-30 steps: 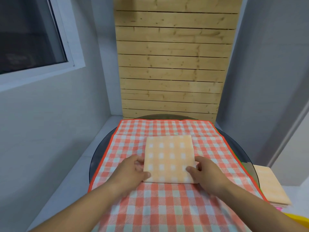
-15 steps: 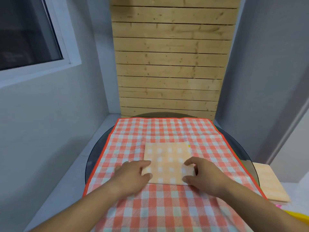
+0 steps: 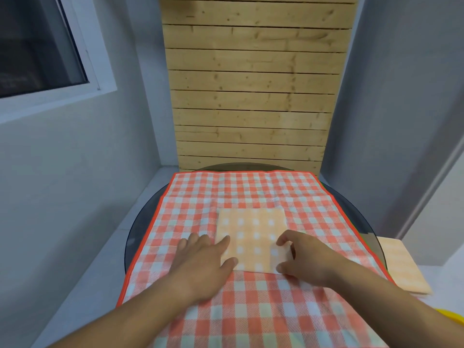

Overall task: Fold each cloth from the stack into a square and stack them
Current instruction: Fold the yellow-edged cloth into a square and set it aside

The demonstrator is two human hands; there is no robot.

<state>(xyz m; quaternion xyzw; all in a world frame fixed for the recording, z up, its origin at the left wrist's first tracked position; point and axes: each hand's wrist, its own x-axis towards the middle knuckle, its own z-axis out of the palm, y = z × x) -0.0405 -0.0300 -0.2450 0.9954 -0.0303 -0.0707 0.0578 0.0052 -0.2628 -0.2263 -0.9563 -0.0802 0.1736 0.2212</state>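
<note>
Over the last second both hands have shifted on the orange cloth [image 3: 251, 227]. The left hand [image 3: 200, 264] has slid out toward its left edge, and the right hand [image 3: 311, 259] has curled in over its near right corner.

The left hand lies flat with straight fingers. Most of them rest on the red cloth [image 3: 226, 189] spread over the table [image 3: 139, 232], and only the forefinger and thumb press the orange cloth's left edge. It grips nothing.

The orange cloth is folded to a square and lies on the red one, a little toward the table's near edge.

The right hand's fingers are bent over the near right corner with the thumb at the near edge. This looks like a pinch, and the corner looks slightly raised.

Beyond the table's right edge sits a pile [image 3: 401, 270] of folded orange cloths, probably where this one goes.

The main risk is the lift. Raised by one pinched corner, the layers could fan apart and the square come undone, more so if the left hand lets go early. If the flat left hand drags as it leaves, it may rumple the red cloth or pull it across the smooth table. A one-handed carry could also land the square crooked on the pile.
</note>
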